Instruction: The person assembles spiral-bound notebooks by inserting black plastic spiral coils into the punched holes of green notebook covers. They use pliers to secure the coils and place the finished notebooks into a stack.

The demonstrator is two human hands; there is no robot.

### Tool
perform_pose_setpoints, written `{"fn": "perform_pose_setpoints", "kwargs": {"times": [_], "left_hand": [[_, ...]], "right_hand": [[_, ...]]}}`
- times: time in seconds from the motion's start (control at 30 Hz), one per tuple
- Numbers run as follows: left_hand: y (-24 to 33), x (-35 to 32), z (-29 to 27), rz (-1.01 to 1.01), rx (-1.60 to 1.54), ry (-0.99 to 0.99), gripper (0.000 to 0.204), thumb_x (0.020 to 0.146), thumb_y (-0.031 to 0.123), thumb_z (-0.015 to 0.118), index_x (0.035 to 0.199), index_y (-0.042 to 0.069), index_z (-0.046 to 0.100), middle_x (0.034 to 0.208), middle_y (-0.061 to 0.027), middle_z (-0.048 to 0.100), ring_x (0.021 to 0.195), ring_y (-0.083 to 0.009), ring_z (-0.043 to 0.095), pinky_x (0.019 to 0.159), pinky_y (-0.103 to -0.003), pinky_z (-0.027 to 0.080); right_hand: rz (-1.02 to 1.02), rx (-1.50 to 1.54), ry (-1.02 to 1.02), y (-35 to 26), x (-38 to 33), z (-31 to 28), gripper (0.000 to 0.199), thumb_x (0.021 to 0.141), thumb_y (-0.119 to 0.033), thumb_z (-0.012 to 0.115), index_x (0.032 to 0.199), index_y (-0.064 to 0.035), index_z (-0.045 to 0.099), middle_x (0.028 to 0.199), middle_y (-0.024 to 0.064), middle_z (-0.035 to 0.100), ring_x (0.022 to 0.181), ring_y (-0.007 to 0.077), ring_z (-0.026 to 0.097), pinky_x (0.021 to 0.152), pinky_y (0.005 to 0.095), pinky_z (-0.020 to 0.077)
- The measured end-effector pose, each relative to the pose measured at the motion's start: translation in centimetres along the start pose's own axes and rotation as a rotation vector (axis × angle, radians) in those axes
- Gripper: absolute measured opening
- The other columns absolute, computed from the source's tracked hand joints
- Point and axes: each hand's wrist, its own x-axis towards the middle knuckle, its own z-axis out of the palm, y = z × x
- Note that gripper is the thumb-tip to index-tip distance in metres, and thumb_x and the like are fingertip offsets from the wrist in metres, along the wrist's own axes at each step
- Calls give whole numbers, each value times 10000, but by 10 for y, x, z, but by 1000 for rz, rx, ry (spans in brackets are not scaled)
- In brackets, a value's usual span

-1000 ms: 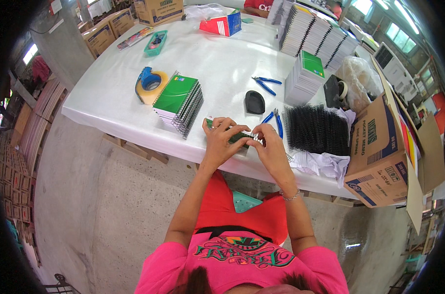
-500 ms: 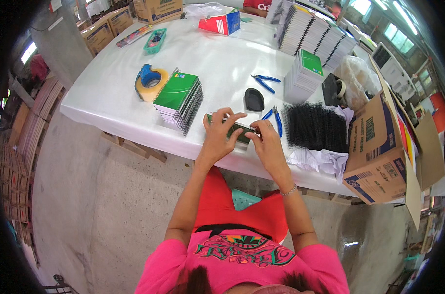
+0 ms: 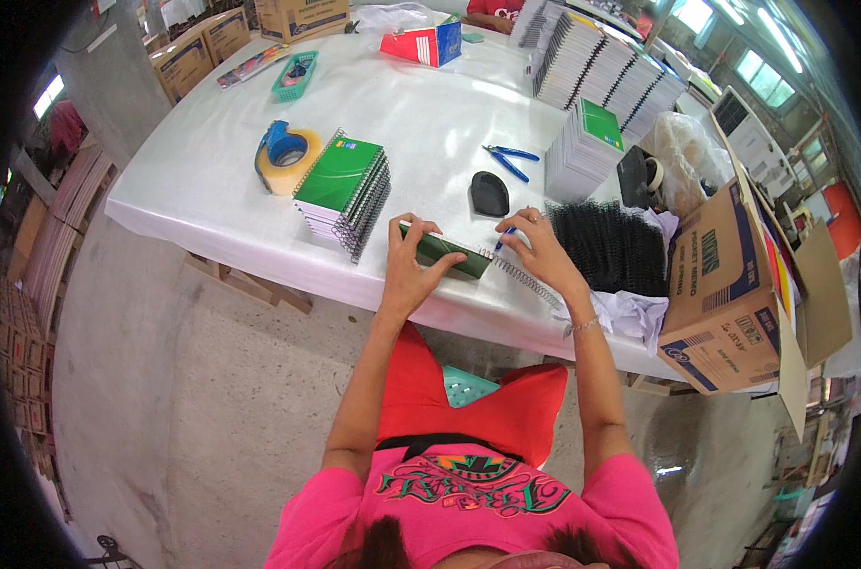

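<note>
My left hand [image 3: 413, 261] is closed round a small green notebook [image 3: 449, 256], held up on its edge at the table's front, thumb on the near side. From the notebook's right end a dark wire spiral [image 3: 525, 278] sticks out toward the lower right. My right hand [image 3: 537, 248] is above that spiral, fingers curled on blue-handled cutting pliers [image 3: 506, 237]; most of the tool is hidden under the hand. A stack of green spiral notebooks [image 3: 345, 180] stands left of my hands. A black, rounded object [image 3: 490, 193] lies just beyond them.
Black spirals [image 3: 606, 247] lie on white paper at right, beside an open carton [image 3: 720, 284]. Farther back are a second pair of blue pliers [image 3: 512, 161], a notebook stack [image 3: 585, 147] and tall bound stacks [image 3: 592, 62]. A tape dispenser [image 3: 285, 156] and green basket [image 3: 295, 76] stand left.
My right hand has left the notebook's end and moved right onto the blue pliers, which have shifted. The spiral's loose length now shows beyond the notebook. My left hand keeps its hold.
</note>
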Motion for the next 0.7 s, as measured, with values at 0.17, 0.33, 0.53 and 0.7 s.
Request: {"fn": "perform_pose_setpoints", "kwargs": {"times": [0.17,0.33,0.53,0.7], "left_hand": [[-1,9,-5,-38,-59,-109,545,649,279,900,1033,64,579,1085,-125,435,1037,-301,509,887,-406,451],[3,27,-12,38,-35,-154,508,666,251,870,1037,77,570,1083,-101,431,1061,-275,508,929,-376,431],[-19,33,-7,-19,-60,-187,549,676,279,878,1086,90,566,1097,-107,429,1063,-279,505,917,-389,448],[-17,33,-4,7,-33,-182,604,679,297,876,1147,105,546,1123,-102,429,1083,-281,505,931,-387,445]], "right_hand": [[122,-294,-14,14,-9,12,346,820,-312,738,1112,-149,650,1153,112,535,1094,341,517,920,491,411],[346,-405,-102,8,9,5,266,841,-187,707,1089,-122,634,1178,117,550,1115,347,515,916,478,424],[14,-34,-25,41,58,-10,352,796,70,646,1111,-74,584,1268,181,494,1212,414,465,1041,439,387],[-77,18,-159,71,78,-1,424,727,-22,775,1123,-65,629,1306,142,522,1085,345,558,971,398,460]]}}
